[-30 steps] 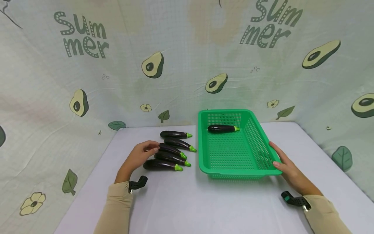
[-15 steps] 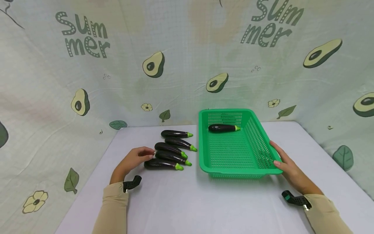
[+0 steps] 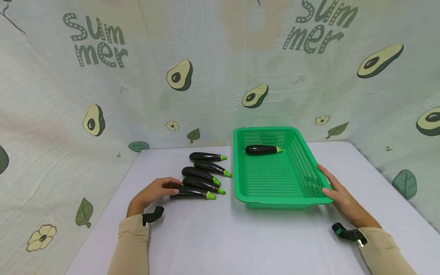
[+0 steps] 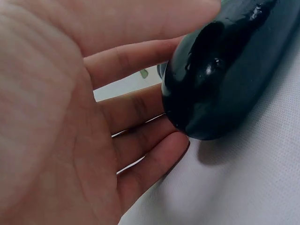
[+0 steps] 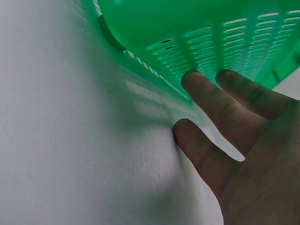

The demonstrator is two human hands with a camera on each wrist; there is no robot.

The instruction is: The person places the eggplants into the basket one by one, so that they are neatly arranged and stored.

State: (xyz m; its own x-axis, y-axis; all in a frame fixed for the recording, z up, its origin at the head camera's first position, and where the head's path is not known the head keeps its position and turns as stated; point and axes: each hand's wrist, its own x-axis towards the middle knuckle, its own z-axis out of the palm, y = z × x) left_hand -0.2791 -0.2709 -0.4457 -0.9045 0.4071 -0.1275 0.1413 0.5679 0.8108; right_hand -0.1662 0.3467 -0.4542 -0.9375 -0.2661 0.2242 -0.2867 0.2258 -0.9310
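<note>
My left hand (image 3: 152, 193) is at the blunt end of the nearest eggplant (image 3: 192, 192), a glossy dark one with a green stem cap. In the left wrist view, the thumb lies across the top edge of this eggplant (image 4: 220, 79) and the loosely extended fingers reach to its other side and rounded end. Whether they press on it is unclear. On the right, my right hand (image 3: 338, 194) holds the right rim of a green mesh basket (image 3: 275, 201), thumb over the rim. Under the rim, the right wrist view has fingers (image 5: 225, 108) against the slotted outer wall.
Several more eggplants (image 3: 207, 157) lie in a loose row behind the nearest one, caps pointing right. Inside the basket, along its back wall, is a single eggplant (image 3: 261, 149). A printed cloth (image 3: 213, 114) hangs behind the white table (image 3: 220, 240).
My left hand has drawn back from the middle eggplant, moved toward me, and lowered to the nearest eggplant's blunt end. The right hand and basket stay in place.
</note>
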